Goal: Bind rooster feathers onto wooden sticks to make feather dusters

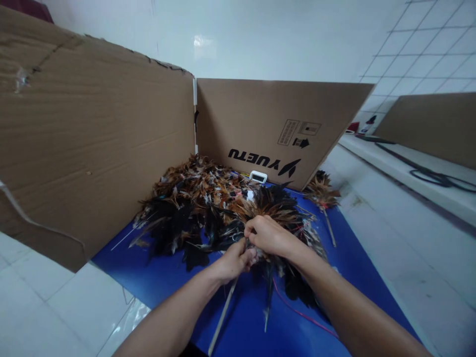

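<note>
I clamp my left hand (233, 260) on the thin pale wooden stick (222, 317), steadying it, while my right hand (268, 236) pinches brown-black feathers (282, 208) against it.

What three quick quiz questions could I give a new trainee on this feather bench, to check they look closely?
1. True or false: both hands grip one feather bundle on a thin stick.
2. Which colour is the mat? A red, B blue, C green.
3. What stands behind the feather pile?

Key: 1 true, the left hand and right hand meet on it; 2 B; 3 cardboard walls.
</note>
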Action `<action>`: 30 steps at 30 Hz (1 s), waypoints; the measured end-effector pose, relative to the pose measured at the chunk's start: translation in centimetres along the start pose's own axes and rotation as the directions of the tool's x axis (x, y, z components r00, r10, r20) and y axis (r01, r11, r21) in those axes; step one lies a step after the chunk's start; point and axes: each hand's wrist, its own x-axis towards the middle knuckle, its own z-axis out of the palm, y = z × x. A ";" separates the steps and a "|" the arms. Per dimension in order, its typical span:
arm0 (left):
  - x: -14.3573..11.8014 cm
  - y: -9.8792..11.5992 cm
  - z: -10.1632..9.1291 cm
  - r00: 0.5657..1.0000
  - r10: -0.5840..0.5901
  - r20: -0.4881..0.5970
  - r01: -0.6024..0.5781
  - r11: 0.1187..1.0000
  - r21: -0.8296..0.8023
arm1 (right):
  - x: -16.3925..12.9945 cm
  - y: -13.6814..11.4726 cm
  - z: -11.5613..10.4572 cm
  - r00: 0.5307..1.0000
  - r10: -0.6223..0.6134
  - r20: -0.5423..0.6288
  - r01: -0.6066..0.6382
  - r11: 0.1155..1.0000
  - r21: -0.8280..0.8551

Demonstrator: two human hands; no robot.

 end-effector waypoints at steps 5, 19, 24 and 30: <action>0.1 -0.4 -0.2 1.000 0.009 0.006 -0.008 0.999 -0.033 | -0.9 0.2 -1.7 0.931 -0.021 -0.365 0.019 1.000 -0.009; -0.3 0.8 0.4 0.999 0.035 -0.041 -0.041 0.990 -0.136 | -8.7 0.2 5.2 0.906 0.322 -0.273 -0.117 0.813 0.570; -0.1 0.1 0.6 0.993 0.099 -0.060 -0.106 0.985 -0.136 | -5.6 0.2 6.9 0.894 0.385 -0.230 -0.091 0.657 0.748; -0.1 -0.2 0.7 0.989 0.116 -0.092 -0.123 0.990 -0.073 | -2.6 -1.0 6.9 0.850 0.517 -0.099 -0.110 0.359 0.927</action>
